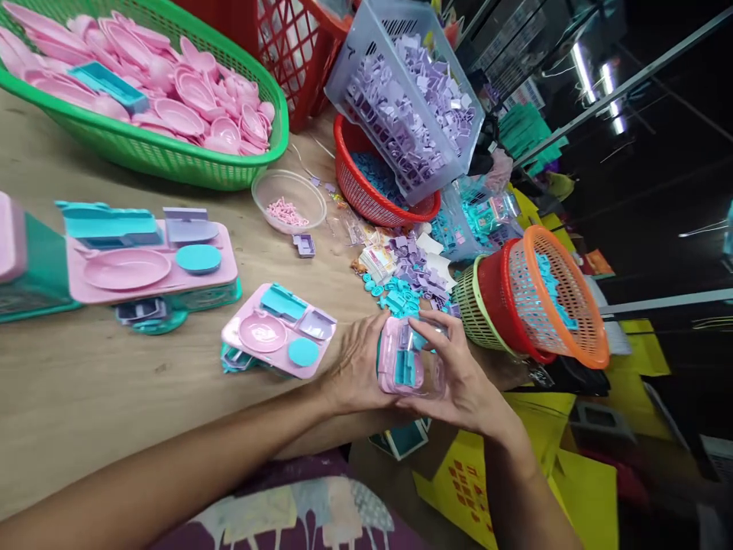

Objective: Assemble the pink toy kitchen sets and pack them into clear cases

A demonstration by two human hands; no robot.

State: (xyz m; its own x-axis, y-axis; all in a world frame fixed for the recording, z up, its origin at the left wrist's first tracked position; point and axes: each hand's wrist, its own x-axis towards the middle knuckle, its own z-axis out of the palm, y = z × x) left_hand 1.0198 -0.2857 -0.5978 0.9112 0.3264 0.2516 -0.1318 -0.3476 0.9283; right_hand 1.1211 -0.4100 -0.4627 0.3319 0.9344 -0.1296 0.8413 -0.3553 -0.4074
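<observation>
Probably light, stiff and slick, the pink case (pixel 394 359) suits holding by its sides; the left hand (pixel 358 363) clamps fingers on it, the right hand (pixel 465 376) around its clear cover (pixel 434 374)

Far left on the wooden tabletop (pixel 62 389) sits a green basket (pixel 188 163); to its right, a clear bowl (pixel 310 200) and red basket (pixel 366 200).

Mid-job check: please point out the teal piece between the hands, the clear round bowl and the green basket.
Teal piece (pixel 405 369): head view, middle of its visible face.
Clear round bowl (pixel 287 182): head view, bare far wall.
Green basket (pixel 177 163): head view, near wall.
</observation>
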